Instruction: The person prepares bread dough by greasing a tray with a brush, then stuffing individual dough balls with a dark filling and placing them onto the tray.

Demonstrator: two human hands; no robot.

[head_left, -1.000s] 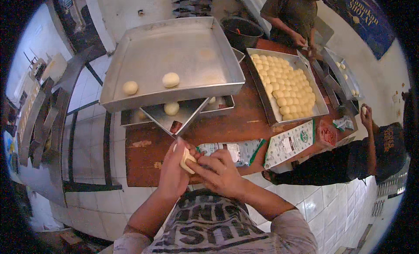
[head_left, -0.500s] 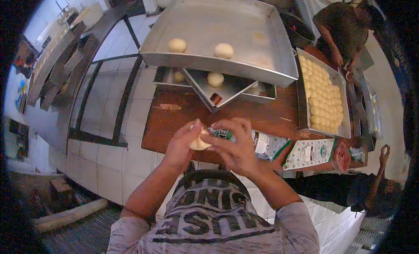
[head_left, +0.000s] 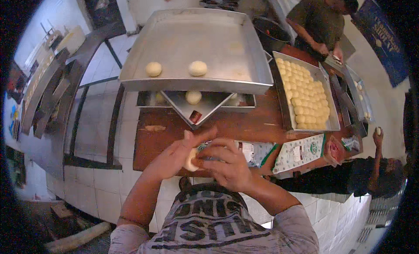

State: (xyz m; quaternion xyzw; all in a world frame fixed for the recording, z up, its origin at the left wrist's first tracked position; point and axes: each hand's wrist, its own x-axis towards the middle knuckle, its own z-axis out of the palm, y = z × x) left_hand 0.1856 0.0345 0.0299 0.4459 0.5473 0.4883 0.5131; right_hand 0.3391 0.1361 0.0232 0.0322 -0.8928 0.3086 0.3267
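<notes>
A pale piece of dough (head_left: pixel 190 160) is held between my two hands, above the near edge of the brown table (head_left: pixel 148 145). My left hand (head_left: pixel 171 155) cups it from the left, its fingers pointing up and away. Curled fingers of my right hand (head_left: pixel 224 162) press on its right side and hide part of it. Beyond them, a large metal tray (head_left: pixel 192 40) holds two round dough balls, a left one (head_left: pixel 153 69) and a right one (head_left: pixel 197 68). Another dough ball (head_left: pixel 193 97) lies in an angled tray (head_left: pixel 211 114) underneath.
To the right, a tray (head_left: pixel 286 110) is packed with rows of dough balls (head_left: pixel 305 94). Printed packages (head_left: pixel 301 153) and a red bag (head_left: pixel 334 151) line the near edge. A co-worker (head_left: pixel 318 22) stands at the far right; another person's arm (head_left: pixel 376 153) reaches in from the right.
The view has shifted, so the trays sit further left and lower. My left fingers have straightened and extended over the dough, while my right hand stays against it.
</notes>
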